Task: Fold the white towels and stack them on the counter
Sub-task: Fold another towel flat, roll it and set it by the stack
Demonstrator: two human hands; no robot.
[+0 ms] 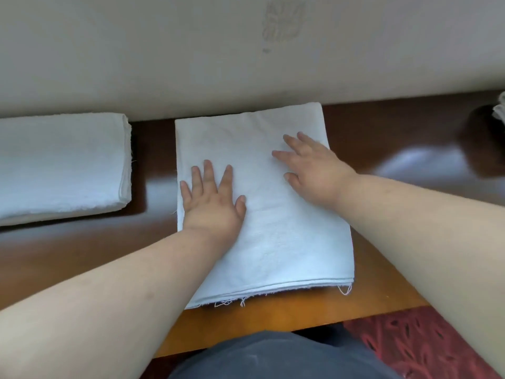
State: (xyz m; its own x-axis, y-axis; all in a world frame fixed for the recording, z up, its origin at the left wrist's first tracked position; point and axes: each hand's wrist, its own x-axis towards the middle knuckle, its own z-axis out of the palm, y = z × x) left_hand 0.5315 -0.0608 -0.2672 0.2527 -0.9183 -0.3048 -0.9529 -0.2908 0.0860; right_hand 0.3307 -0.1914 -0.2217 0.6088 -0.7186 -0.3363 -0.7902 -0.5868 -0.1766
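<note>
Head view: both hands (211,203) (314,170) flat atop folded towel (273,242).

- The flat folded cotton towel (262,203) under my palms is plain white, with a faint bluish cast and loose white threads along its near edge.
- The thick folded stack of towels (60,165) on my left is the same plain white.
- The polished wooden counter (396,149) is dark reddish brown at the back and orange-brown along my edge.
- The smooth wall (191,50) is beige, bearing a faint embossed square motif.
- The patterned carpet (426,346) is red with dark flecks.
- My clothing (273,356) is grey-blue.
</note>
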